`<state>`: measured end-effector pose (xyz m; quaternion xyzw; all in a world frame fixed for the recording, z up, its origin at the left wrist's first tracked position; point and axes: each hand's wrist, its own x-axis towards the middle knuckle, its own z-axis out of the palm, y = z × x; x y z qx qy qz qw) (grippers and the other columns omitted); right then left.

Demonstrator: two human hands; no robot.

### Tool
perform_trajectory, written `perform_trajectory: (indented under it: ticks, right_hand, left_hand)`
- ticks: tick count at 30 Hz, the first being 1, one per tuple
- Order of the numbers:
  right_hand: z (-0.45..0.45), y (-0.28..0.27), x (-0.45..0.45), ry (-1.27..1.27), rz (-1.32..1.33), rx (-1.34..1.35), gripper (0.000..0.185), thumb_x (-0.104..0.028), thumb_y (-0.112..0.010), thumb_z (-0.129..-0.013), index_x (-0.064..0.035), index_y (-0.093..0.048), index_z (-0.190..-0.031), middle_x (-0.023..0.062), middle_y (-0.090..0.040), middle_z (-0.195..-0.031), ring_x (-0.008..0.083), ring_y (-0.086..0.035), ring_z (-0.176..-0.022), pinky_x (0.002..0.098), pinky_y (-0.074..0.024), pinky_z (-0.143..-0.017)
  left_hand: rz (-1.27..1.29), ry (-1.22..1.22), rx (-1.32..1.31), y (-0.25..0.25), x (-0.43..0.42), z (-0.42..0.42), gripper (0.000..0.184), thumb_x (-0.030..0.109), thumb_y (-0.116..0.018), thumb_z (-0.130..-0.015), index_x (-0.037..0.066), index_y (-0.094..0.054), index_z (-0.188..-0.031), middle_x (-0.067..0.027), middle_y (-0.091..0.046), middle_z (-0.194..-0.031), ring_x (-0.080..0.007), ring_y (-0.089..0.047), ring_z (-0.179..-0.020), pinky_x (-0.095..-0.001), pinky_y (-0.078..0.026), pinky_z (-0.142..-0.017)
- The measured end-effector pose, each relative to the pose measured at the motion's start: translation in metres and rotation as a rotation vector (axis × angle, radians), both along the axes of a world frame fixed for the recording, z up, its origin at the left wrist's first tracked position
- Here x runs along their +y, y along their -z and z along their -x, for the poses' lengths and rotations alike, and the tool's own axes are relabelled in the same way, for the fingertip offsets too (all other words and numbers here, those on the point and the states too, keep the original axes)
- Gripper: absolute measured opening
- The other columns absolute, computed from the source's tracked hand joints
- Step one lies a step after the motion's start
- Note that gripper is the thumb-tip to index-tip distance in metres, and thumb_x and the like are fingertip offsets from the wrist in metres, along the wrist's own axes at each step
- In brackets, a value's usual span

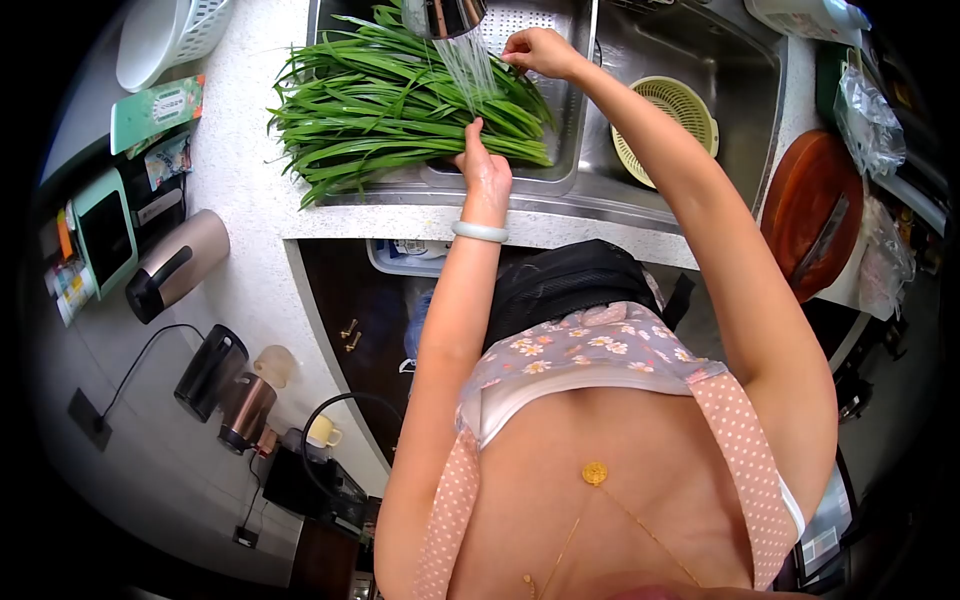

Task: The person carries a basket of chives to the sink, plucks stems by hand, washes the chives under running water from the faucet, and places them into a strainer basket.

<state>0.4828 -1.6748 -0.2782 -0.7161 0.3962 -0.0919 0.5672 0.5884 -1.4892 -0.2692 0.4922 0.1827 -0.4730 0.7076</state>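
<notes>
A large bunch of garlic chives (380,125), long flat green leaves, lies across the left sink basin (565,170) and over its left edge. Water streams onto it from the metal faucet head (447,17). My left hand (485,168), wet, grips the near side of the bunch near its right end, thumb on top and fingers hidden beneath the leaves. Just beyond the right end of the bunch, my right hand (542,52) is closed in a pinch. Whatever sits between those fingertips is too small to make out.
A yellow-green colander (672,105) stands in the right basin. A round wooden board (812,210) with a knife leans at the right. White baskets (165,40), a kettle (180,262) and a black appliance (212,370) line the left counter.
</notes>
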Motion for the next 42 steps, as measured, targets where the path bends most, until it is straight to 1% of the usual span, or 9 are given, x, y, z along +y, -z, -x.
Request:
perform_trajectory:
  ticks: [5,10,11,18,23,26,29,36,42]
  right_hand:
    - [0.008,-0.092,0.000,-0.024,0.577,0.358,0.023,-0.030,-0.060,-0.085,-0.0074,-0.063,-0.085,0.0046,-0.066,-0.075,0.0153,-0.064,-0.071,0.0309,-0.0486,-0.064]
    - [0.028,-0.125,-0.018,0.216,0.425,0.050,0.026,-0.030,-0.063,-0.081,-0.0050,-0.062,-0.074,0.0081,-0.055,-0.058,0.0205,-0.053,-0.053,0.0328,-0.0423,-0.054]
    - [0.032,-0.124,-0.020,0.207,0.757,-0.075,0.028,-0.030,-0.062,-0.082,-0.0036,-0.061,-0.074,0.0077,-0.054,-0.059,0.0172,-0.051,-0.053,0.0315,-0.0416,-0.054]
    - [0.049,-0.210,0.011,0.319,0.128,-0.232,0.021,-0.023,-0.055,-0.090,-0.0040,-0.056,-0.081,-0.0016,-0.056,-0.068,0.0051,-0.049,-0.060,0.0204,-0.0405,-0.054]
    - [0.076,-0.237,0.027,0.239,-0.065,-0.405,0.019,-0.024,-0.054,-0.091,-0.0051,-0.056,-0.088,-0.0017,-0.056,-0.074,0.0054,-0.051,-0.066,0.0207,-0.0412,-0.058]
    - [0.098,-0.239,0.038,0.092,-0.136,-0.364,0.023,-0.025,-0.043,-0.096,-0.0038,-0.051,-0.093,0.0020,-0.057,-0.086,0.0093,-0.059,-0.084,0.0269,-0.0499,-0.076]
    - [0.111,-0.258,0.058,0.210,-0.251,-0.253,0.023,-0.026,-0.042,-0.096,-0.0062,-0.048,-0.087,0.0005,-0.054,-0.077,0.0075,-0.059,-0.069,0.0203,-0.0493,-0.065]
    - [0.176,-0.299,0.067,0.219,-0.051,-0.183,0.016,-0.024,-0.048,-0.095,-0.0081,-0.048,-0.093,-0.0079,-0.040,-0.064,-0.0021,-0.036,-0.051,0.0129,-0.0262,-0.044]
    - [0.166,-0.360,0.081,0.153,0.263,0.017,0.013,-0.015,-0.058,-0.088,-0.0028,-0.059,-0.093,-0.0008,-0.054,-0.073,0.0080,-0.052,-0.066,0.0219,-0.0419,-0.060]
  left_hand:
    - [0.004,0.010,0.057,-0.007,0.001,0.000,0.036,0.009,-0.067,-0.076,-0.001,-0.053,-0.108,-0.0068,-0.054,-0.113,-0.0199,-0.052,-0.101,-0.0354,-0.043,-0.090]
    - [0.111,0.170,0.272,-0.033,0.007,-0.007,0.040,0.014,-0.063,-0.081,-0.002,-0.047,-0.115,-0.0094,-0.052,-0.117,-0.0211,-0.047,-0.109,-0.0339,-0.038,-0.096]
    - [0.113,0.217,0.320,-0.044,0.011,-0.006,0.041,0.014,-0.062,-0.082,-0.002,-0.046,-0.115,-0.0100,-0.051,-0.118,-0.0212,-0.047,-0.110,-0.0330,-0.037,-0.097]
    - [0.228,0.704,0.543,-0.134,0.019,0.030,0.059,0.022,-0.048,-0.091,-0.008,-0.021,-0.134,-0.0218,-0.030,-0.138,-0.0305,-0.033,-0.127,-0.0385,-0.027,-0.108]
    - [0.435,0.718,0.012,-0.154,-0.037,0.045,0.055,0.037,-0.031,-0.097,-0.004,-0.028,-0.133,-0.0210,-0.034,-0.135,-0.0287,-0.032,-0.128,-0.0390,-0.029,-0.108]
    - [0.521,0.552,0.342,-0.158,-0.071,0.046,0.040,0.032,-0.042,-0.095,0.001,-0.042,-0.121,-0.0167,-0.047,-0.123,-0.0253,-0.043,-0.120,-0.0401,-0.036,-0.103]
    - [0.519,0.532,0.457,-0.159,-0.088,0.054,0.025,0.024,-0.052,-0.091,0.007,-0.049,-0.109,-0.0111,-0.055,-0.112,-0.0224,-0.052,-0.109,-0.0398,-0.042,-0.096]
    - [0.613,0.636,0.186,-0.201,-0.060,0.098,0.016,0.012,-0.055,-0.089,0.002,-0.052,-0.102,-0.0126,-0.060,-0.101,-0.0226,-0.059,-0.100,-0.0375,-0.049,-0.090]
    - [0.674,0.730,-0.167,-0.226,-0.046,0.104,0.016,0.013,-0.058,-0.088,0.000,-0.055,-0.097,-0.0128,-0.063,-0.092,-0.0228,-0.063,-0.089,-0.0358,-0.054,-0.082]
